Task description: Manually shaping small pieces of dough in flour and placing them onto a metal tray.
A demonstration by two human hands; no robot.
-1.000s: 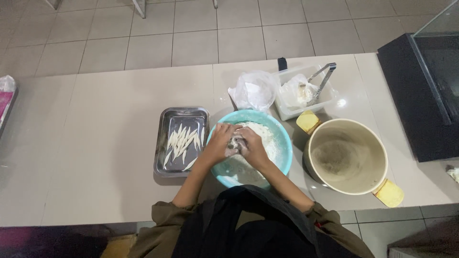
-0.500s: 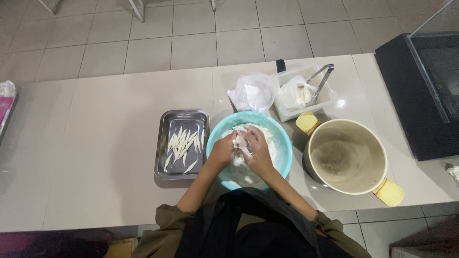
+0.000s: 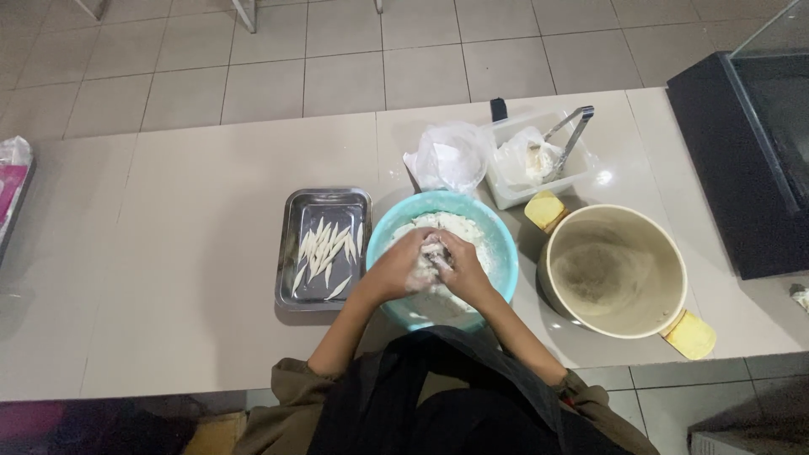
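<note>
Tray point(image 3: 324, 249) left of bowl point(image 3: 501, 244) (pot point(image 3: 613, 271) right), container point(image 3: 539, 160) behind.

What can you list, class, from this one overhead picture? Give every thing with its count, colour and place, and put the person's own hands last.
Table: one, pale beige, across the middle.
Bowl: one, turquoise, holding white flour or dough, centre.
Metal tray: one, silver, left of the bowl.
Pale strips: many, whitish, lying in the tray.
Large pot: one, cream with yellow handles, right of the bowl.
Plastic bag: one, clear-white, behind the bowl.
Plastic tub: one, clear, right of the bag.
Tongs: one, metal, leaning in the tub.
Black case: one, far right.
Pink package: one, far left edge.
Left hand: floury, in the bowl.
Right hand: floury, in the bowl, touching the left.
</note>
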